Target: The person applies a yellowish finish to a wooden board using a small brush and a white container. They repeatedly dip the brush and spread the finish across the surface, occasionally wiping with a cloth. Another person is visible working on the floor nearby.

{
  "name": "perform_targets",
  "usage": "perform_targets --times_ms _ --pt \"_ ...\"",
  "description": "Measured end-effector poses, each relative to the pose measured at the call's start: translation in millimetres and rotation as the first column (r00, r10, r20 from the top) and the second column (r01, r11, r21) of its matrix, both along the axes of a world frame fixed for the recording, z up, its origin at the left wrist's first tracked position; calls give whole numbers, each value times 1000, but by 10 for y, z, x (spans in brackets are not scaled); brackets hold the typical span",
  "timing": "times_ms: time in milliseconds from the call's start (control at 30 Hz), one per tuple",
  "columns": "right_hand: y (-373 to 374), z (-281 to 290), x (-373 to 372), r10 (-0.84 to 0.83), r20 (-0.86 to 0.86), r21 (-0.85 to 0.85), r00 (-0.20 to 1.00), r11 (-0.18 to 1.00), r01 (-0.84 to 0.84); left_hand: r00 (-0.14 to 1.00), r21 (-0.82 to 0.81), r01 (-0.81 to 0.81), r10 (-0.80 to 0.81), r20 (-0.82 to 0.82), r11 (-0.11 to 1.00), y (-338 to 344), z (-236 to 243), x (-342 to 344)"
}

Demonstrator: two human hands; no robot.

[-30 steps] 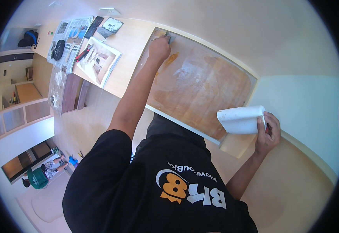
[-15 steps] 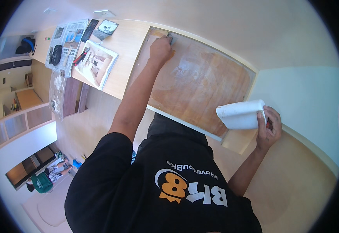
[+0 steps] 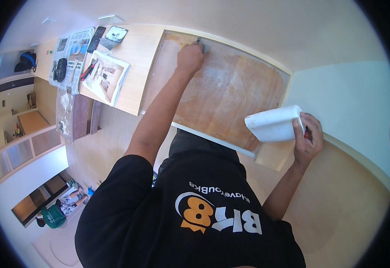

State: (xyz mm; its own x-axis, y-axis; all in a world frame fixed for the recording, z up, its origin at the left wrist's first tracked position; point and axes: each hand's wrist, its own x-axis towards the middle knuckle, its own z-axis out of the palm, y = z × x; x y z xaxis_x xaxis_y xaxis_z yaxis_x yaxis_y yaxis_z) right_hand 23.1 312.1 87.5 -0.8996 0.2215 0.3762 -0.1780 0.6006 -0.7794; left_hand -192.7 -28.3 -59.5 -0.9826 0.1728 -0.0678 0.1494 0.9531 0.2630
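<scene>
With the clock read from the middle of a brown, smeared panel [image 3: 239,100], the left hand [image 3: 190,59] sits at 11 o'clock, fingers curled around a small greyish scraper [image 3: 205,47] mostly hidden behind them. At 4 o'clock the right hand [image 3: 309,137] grips the end of a white folded piece [image 3: 271,124], thumb on its edge, a bit of red showing between the fingers; it overlaps the panel's corner, but whether they touch I cannot tell. Farther out, at 9 o'clock, a magazine [image 3: 110,82] lies on a pale counter [image 3: 134,56], a red-handled tool [image 3: 87,72] across its left edge. Beyond it are newspaper sheets [image 3: 75,49]. Far off at 8 o'clock is another person [image 3: 54,216] in green.
</scene>
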Motion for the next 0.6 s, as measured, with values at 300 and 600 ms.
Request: perform_targets --times_ms 300,600 --pt "2 -21 5 -7 1 -27 1000 1000 7 998 43 55 -55 -3 998 256 -52 75" --pt "6 -67 9 0 -22 -73 1000 997 -1 992 96 125 -127 11 987 598 -46 211"
